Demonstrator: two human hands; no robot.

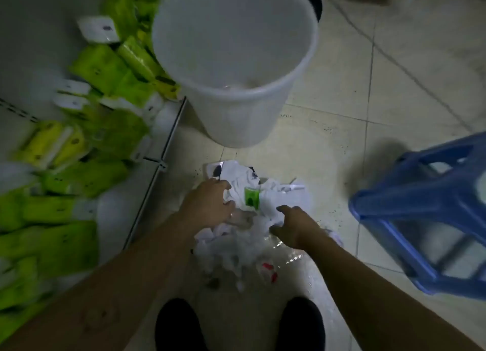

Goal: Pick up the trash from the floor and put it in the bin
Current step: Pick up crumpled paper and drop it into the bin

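A heap of trash lies on the tiled floor in front of my feet: crumpled white paper, clear plastic wrap, a small green packet and a red scrap. My left hand rests on the heap's left side, fingers curled into the white paper. On the heap's right side my right hand presses down, its fingers bent over paper and plastic. A white plastic bin stands just beyond the heap, upright and seemingly with nothing in it.
A low shelf on the left holds several green and yellow packs. A blue plastic stool stands at the right. My two black shoes are at the bottom edge. Beige floor tiles stretch to the upper right.
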